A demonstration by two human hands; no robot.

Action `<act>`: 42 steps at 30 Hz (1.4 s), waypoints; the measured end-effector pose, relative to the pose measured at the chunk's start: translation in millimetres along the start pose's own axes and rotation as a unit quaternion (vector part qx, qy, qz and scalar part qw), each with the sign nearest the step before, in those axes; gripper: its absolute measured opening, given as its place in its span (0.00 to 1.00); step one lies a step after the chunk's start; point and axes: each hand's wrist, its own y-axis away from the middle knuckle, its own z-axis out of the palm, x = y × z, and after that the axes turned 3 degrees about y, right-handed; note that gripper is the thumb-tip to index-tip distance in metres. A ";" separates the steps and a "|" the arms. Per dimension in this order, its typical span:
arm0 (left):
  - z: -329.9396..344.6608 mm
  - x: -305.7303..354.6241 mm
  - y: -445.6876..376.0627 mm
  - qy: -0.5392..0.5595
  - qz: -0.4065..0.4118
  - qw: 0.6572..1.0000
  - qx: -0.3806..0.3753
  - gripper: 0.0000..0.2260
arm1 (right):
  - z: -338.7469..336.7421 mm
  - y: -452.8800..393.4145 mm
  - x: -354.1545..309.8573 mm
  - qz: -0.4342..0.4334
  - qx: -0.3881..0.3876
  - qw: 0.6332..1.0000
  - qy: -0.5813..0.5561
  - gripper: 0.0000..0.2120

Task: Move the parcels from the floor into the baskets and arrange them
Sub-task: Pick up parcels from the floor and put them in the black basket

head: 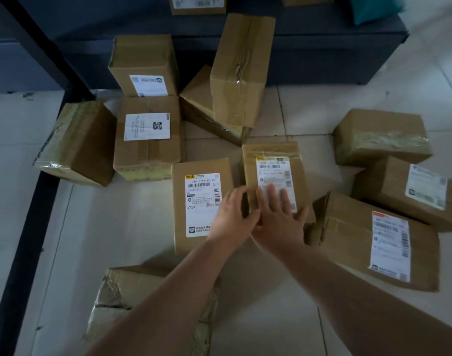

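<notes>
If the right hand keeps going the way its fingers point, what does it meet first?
The right hand already lies on the small labelled parcel; straight beyond it, probably the tilted boxes, though depth is unclear.

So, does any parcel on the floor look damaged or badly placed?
Yes. The nearest box, under the left forearm, has a crumpled, torn-looking top. One tall box leans tilted on another box by the dark bench. The others lie flat.

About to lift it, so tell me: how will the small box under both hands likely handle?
The small box looks stiff and square-edged, so it probably won't sag. Its taped top could be a little slick under the right hand. Flat on the floor, it seems unlikely to tip.
</notes>
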 end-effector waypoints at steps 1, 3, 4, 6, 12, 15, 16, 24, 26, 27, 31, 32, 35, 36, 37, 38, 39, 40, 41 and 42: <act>8.3 4.3 -1.5 0.021 -0.026 0.999 -0.014 0.21 | 0.1 2.3 -0.1 -0.004 -0.005 1.000 -0.005 0.35; 18.5 11.4 -6.0 0.064 -0.077 0.995 -0.009 0.21 | -6.3 0.9 5.4 0.003 0.014 1.000 -0.023 0.31; 21.2 14.6 -9.5 0.081 -0.103 0.991 -0.005 0.21 | -11.9 -2.3 10.1 0.023 0.030 0.999 -0.035 0.29; 24.4 19.3 -13.5 0.094 -0.145 0.985 -0.007 0.23 | -24.6 -9.2 19.8 0.086 0.023 0.993 -0.073 0.32; 33.4 16.1 -11.0 0.042 -0.144 0.988 -0.042 0.27 | -36.6 -19.5 24.1 0.168 -0.024 0.968 -0.186 0.50; 31.1 20.6 -11.1 0.080 -0.153 0.984 -0.034 0.30 | -40.1 -21.3 27.5 0.191 -0.030 0.960 -0.202 0.56; 29.9 21.0 -7.9 0.079 -0.149 0.985 -0.027 0.30 | -41.4 -19.1 28.4 0.189 -0.028 0.962 -0.195 0.56; -16.3 48.8 29.8 0.208 -0.047 0.971 0.113 0.24 | -107.6 13.0 7.9 0.106 0.119 0.974 -0.161 0.54; -35.8 56.1 34.5 0.192 -0.033 0.968 0.156 0.25 | -129.2 17.9 -10.6 0.081 0.156 0.973 -0.149 0.52; -45.5 56.5 36.9 0.184 -0.039 0.966 0.177 0.26 | -136.7 20.0 -21.1 0.066 0.168 0.974 -0.138 0.50; -82.2 38.6 48.6 0.198 -0.062 0.943 0.260 0.28 | -141.6 25.7 -67.7 0.018 0.144 0.975 -0.167 0.47; -88.2 31.0 52.3 0.179 -0.066 0.945 0.267 0.28 | -135.7 27.3 -77.2 0.013 0.131 0.975 -0.180 0.46; -95.4 4.2 63.5 0.145 -0.098 0.955 0.239 0.29 | -108.1 36.0 -93.7 0.005 0.084 0.979 -0.187 0.44; -97.0 -4.3 66.7 0.148 -0.101 0.956 0.233 0.28 | -99.9 38.6 -93.8 0.007 0.074 0.976 -0.204 0.42; -99.7 -12.0 68.9 0.167 -0.095 0.953 0.234 0.27 | -93.6 39.8 -90.7 0.013 0.071 0.969 -0.237 0.41; -103.3 -18.4 69.7 0.204 -0.088 0.945 0.240 0.25 | -89.7 39.6 -84.9 0.017 0.074 0.957 -0.279 0.39; -107.1 -24.8 68.4 0.242 -0.088 0.934 0.247 0.23 | -85.8 37.9 -76.7 0.024 0.078 0.943 -0.322 0.36; -110.9 -30.9 66.2 0.268 -0.101 0.924 0.253 0.21 | -81.4 34.7 -67.4 0.040 0.074 0.927 -0.365 0.32; -113.3 -37.0 63.4 0.284 -0.130 0.915 0.254 0.18 | -76.1 29.9 -57.8 0.064 0.060 0.904 -0.418 0.26; -113.7 -42.8 60.4 0.301 -0.171 0.906 0.245 0.16 | -68.9 24.6 -48.0 0.099 0.039 0.869 -0.483 0.19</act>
